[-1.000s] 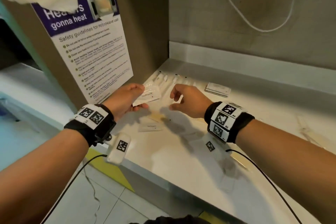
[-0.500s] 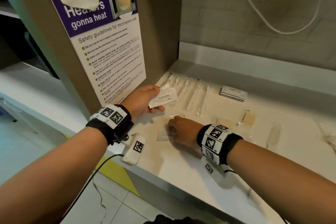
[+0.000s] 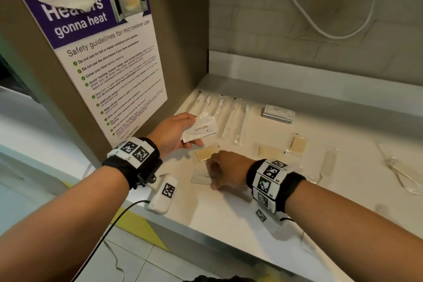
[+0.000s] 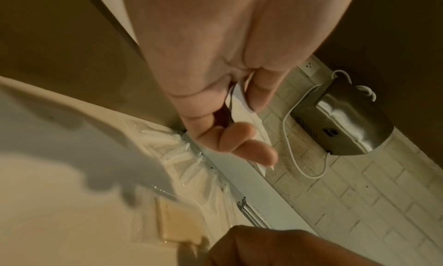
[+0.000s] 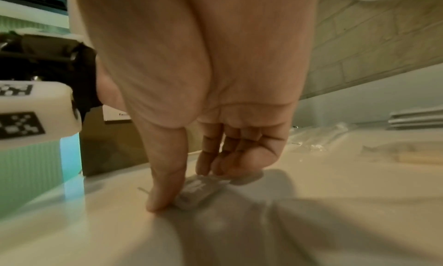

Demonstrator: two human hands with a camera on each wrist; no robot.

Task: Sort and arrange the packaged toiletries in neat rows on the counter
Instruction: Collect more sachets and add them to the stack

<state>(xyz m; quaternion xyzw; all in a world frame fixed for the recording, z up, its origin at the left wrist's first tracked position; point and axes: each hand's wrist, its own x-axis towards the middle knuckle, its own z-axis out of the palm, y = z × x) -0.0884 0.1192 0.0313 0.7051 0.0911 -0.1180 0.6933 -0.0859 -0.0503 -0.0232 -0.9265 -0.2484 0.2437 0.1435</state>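
Note:
My left hand (image 3: 193,131) holds a white sachet marked Toothpaste (image 3: 202,129) above the counter's left end, pinched between thumb and fingers; in the left wrist view the same sachet (image 4: 239,93) shows in the left hand (image 4: 242,116). My right hand (image 3: 214,176) is down on the counter over a second toothpaste sachet (image 3: 200,177). In the right wrist view the thumb and fingertips of the right hand (image 5: 187,188) pinch that sachet (image 5: 201,192) at its edges while it lies flat. A row of wrapped toothbrushes (image 3: 226,112) lies behind.
A stack of flat packets (image 3: 278,113) sits at the back. Wrapped soap bars (image 3: 298,144) (image 3: 270,151) (image 3: 206,152) lie mid-counter, clear-wrapped items (image 3: 329,162) further right. A cabinet side with a poster (image 3: 109,64) bounds the left. The counter's front edge (image 3: 229,242) is near my wrists.
My right hand dropped from beside the held sachet to the counter and closed on the second sachet. The left hand kept its sachet, nearly still.

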